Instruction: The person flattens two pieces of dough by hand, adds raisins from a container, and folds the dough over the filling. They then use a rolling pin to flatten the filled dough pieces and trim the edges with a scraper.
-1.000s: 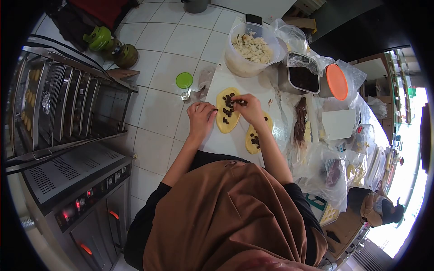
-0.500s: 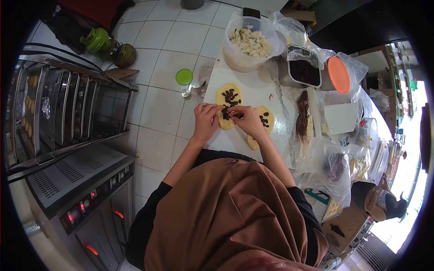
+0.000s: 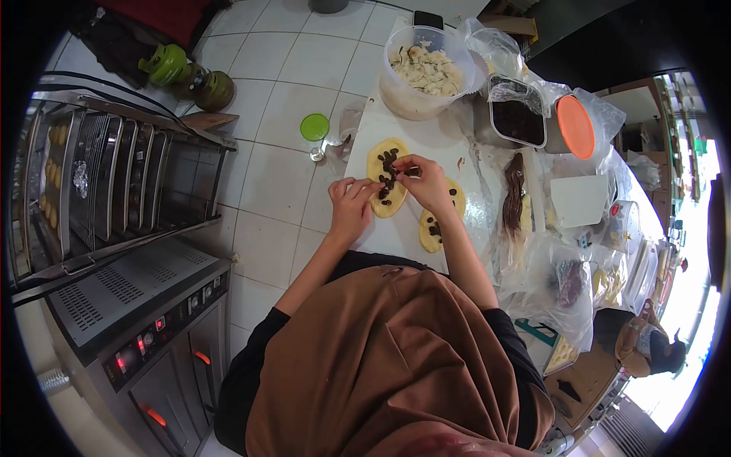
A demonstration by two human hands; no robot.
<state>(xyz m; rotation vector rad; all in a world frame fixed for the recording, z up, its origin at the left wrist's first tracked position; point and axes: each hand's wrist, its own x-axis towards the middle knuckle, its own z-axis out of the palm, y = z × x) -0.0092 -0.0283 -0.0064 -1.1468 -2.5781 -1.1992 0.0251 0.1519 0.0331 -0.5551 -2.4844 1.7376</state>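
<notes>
A flat oval piece of yellow dough (image 3: 378,164) lies on the white table, with dark raisins (image 3: 386,183) scattered along its middle. At its left edge is my left hand (image 3: 352,204), fingers apart and fingertips touching the dough near the raisins. My right hand (image 3: 423,183) is over the dough's right side, thumb and fingers pinched together around dark raisins, partly hidden by the fingers. Under my right forearm, a second flat dough piece (image 3: 431,240) also carries raisins; the arm covers part of it.
Beyond the dough stands a clear tub (image 3: 415,107) of pale filling. To its right are a metal container (image 3: 518,122) of dark contents and an orange lid (image 3: 576,127). Plastic bags crowd the table's right side. An oven (image 3: 137,305) and tray rack (image 3: 114,175) stand left.
My right hand has moved away from my left hand, up and to the right along the dough. My left hand stays at the dough's left edge. The view has shifted slightly.
</notes>
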